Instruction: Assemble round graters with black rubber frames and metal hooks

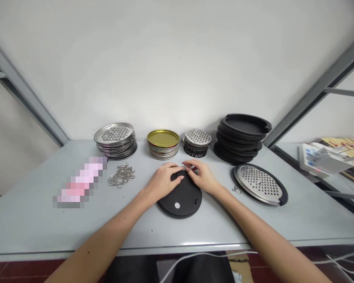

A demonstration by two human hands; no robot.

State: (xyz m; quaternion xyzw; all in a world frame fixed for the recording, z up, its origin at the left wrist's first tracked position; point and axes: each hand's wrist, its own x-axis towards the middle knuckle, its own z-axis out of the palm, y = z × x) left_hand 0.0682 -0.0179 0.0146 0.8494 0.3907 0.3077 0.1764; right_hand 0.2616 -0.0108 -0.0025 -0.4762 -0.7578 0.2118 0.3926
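Observation:
A round black disc (181, 198) lies on the table in front of me, with a white round spot and a small black nub on its near part. My left hand (165, 179) grips its far left edge, thumb resting on the top face. My right hand (203, 177) is closed at the far right edge, its fingertips pinched beside the left ones. A small shiny bit shows between the fingertips, too hidden to name. Left of my hands is a heap of metal hooks (121, 175). To the right, a metal grater disc (258, 182) sits in a black round holder.
Along the wall stand stacks of silver grater plates (114, 135), gold-coloured lids (163, 138), small grater discs (197, 137) and black round holders (243, 131). A few small hooks (236, 190) lie at right. A power strip (314, 159) with cables is beyond the table's right side.

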